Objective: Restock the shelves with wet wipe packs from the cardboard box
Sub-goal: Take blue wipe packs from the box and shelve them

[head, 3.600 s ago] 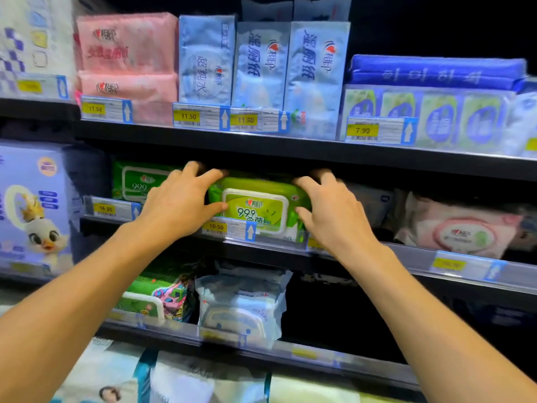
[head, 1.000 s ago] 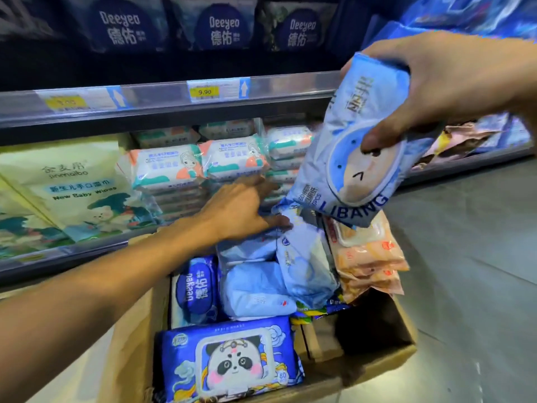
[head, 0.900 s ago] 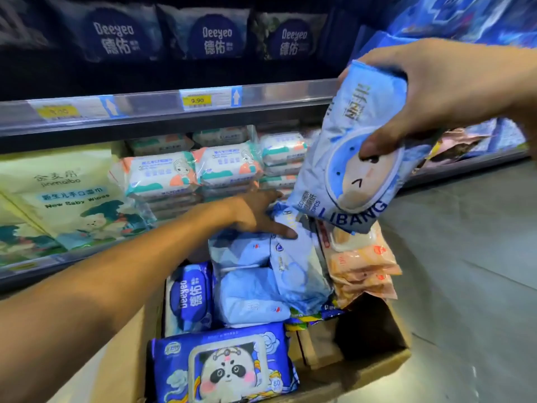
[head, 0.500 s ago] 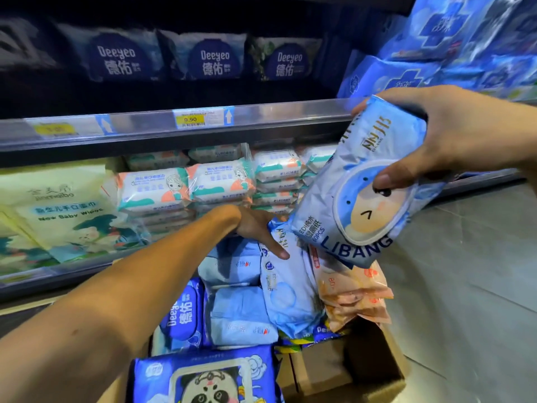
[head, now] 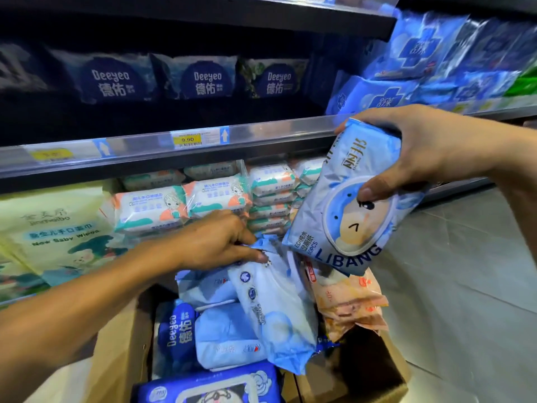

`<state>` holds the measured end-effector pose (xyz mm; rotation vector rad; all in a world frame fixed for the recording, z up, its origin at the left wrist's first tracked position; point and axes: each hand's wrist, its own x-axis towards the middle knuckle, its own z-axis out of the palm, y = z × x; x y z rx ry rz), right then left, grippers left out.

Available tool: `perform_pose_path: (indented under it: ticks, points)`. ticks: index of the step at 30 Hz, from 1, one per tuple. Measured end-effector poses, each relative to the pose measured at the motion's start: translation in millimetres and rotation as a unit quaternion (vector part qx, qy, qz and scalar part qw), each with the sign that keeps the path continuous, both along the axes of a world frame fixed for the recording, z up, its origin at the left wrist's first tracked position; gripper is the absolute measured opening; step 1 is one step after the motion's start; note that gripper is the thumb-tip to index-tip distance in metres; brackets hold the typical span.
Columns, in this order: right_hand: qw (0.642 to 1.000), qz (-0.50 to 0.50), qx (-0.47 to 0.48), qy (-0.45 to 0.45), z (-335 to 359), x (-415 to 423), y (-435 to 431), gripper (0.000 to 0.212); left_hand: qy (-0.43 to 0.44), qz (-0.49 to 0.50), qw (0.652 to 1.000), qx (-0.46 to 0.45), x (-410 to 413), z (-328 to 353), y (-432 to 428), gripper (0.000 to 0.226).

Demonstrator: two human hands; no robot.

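Wipe pack (head: 334, 228) gripped in right hand (head: 430, 149), left fingers (head: 247, 253) pinching boxed pack (head: 273, 309)

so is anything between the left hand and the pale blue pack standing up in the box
Nothing visible. The left hand touches the top edge of the pale blue pack. The LIBANG pack in the right hand hangs close to the right of it, not between them.

Grey tiled floor (head: 465, 286) beside dark store shelving (head: 261, 133).
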<state>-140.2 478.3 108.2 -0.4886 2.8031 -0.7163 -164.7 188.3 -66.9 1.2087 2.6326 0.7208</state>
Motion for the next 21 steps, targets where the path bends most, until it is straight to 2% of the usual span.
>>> perform_pose_path:
  ticks: [4,6,7,11,13,15,17,20,21]
  points:
    - [1.000,0.006,-0.005,0.002,7.3,2.6,-21.3,0.064,0.018,0.073,0.996,0.055,14.3,54.0,-56.9,0.058]
    - [1.000,0.006,-0.004,0.011,11.7,3.1,-32.7,0.061,-0.003,0.152,0.988,0.023,15.3,60.4,-81.4,0.059]
    - [1.000,0.003,-0.009,0.011,13.3,3.3,-39.0,0.061,-0.040,0.196,0.980,0.005,18.0,56.6,-89.6,0.061]
    - [0.999,0.023,-0.008,0.026,15.2,2.2,-67.5,0.072,-0.201,0.336,0.920,-0.024,20.1,-10.6,-114.6,0.053]
    - [0.999,0.038,-0.008,0.013,12.1,-0.5,-79.7,0.073,-0.254,0.365,0.895,0.032,17.3,-36.8,-120.0,0.047]
    - [0.999,0.046,-0.002,0.001,5.1,-3.5,-90.3,0.070,-0.297,0.409,0.854,0.122,21.2,-44.3,-118.4,0.034]
    - [0.998,0.054,0.012,-0.006,-2.3,-5.4,-99.4,0.067,-0.337,0.420,0.823,0.181,30.5,-44.7,-114.6,0.027]
    - [0.998,0.055,0.010,-0.015,-8.5,-7.4,-106.0,0.066,-0.376,0.413,0.807,0.192,41.3,-40.5,-112.7,0.030]
    - [0.998,0.054,0.004,-0.018,-8.2,-7.5,-107.1,0.065,-0.412,0.409,0.791,0.190,45.6,-38.3,-114.6,0.035]
